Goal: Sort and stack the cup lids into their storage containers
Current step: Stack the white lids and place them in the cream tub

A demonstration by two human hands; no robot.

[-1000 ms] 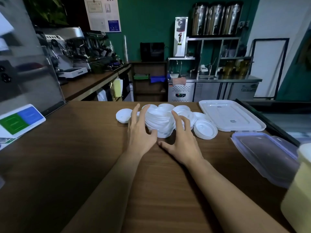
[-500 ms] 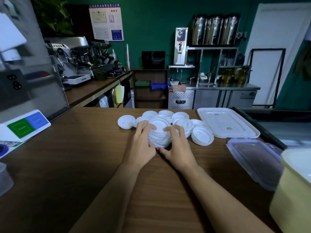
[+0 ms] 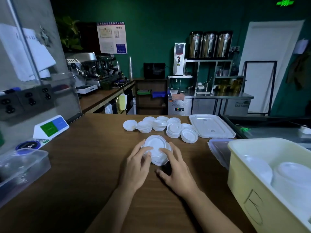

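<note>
Both hands were on one stack of lids [image 3: 155, 149], held low at the brown worktop [image 3: 80, 174]; whether its foot touched the wood or hung just clear could not be told. The left hand [image 3: 137, 167] cupped the stack's left side, its fingers [image 3: 146, 157] curled in against the rims. The right hand [image 3: 178, 174] closed on the other side: its fingers [image 3: 166, 151] bent over the top lid and round the right edge, with the thumb stretched low across the near side. The stack sat gripped between the two sets of fingers, touching both.

Beyond the fingers and well apart from them lay the loose lids [image 3: 160, 126], white, in an uneven row of short heaps and singles. Just right of that row, beyond the right fingers, a flat white box cover [image 3: 212, 126] rested on the worktop. Right of the right fingers a clear box cover [image 3: 218, 151] lay beside a yellow tub [image 3: 249, 179], which had white lids stacked inside; how many could not be told. Far to the left of the left fingers stood a clear plastic box [image 3: 21, 167], its contents blurred, and beyond it a small green and blue sign [image 3: 51, 126]
</note>
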